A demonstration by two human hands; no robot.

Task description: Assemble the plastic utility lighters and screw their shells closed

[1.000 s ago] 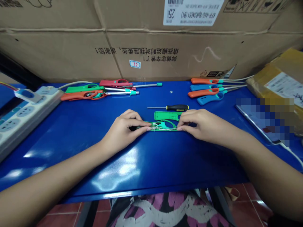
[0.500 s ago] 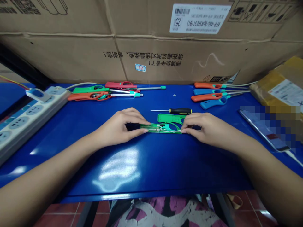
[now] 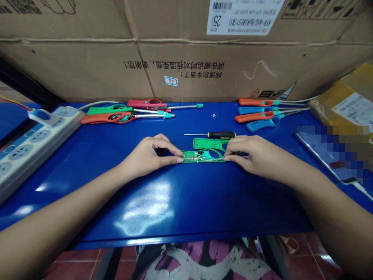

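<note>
On the blue tabletop lies an opened green gas lighter [image 3: 214,160], its half-shell holding a clear fuel tank [image 3: 190,158], a teal trigger [image 3: 207,155] and thin white wires. My left hand [image 3: 153,154] is closed at its left end, thumb and fingers pinching the tank end. At the right end my right hand [image 3: 247,152] pinches the shell where the wires and a thin metal rod run out; its fingertips partly hide that spot. Just behind sits the other green shell half [image 3: 208,143], partly covered by my right hand. A black-and-yellow screwdriver [image 3: 222,135] lies beyond it.
Several lighters [image 3: 110,118] lie at the back left, and orange and blue lighters [image 3: 256,116] at the back right. A power strip [image 3: 37,136] borders the left side. To the right are a phone [image 3: 323,155] and a taped parcel [image 3: 346,101]. A large carton [image 3: 186,50] stands behind.
My left fingertips have shifted slightly right along the tank. The right hand keeps nearly the same pinch, and the whole view has moved a little.
</note>
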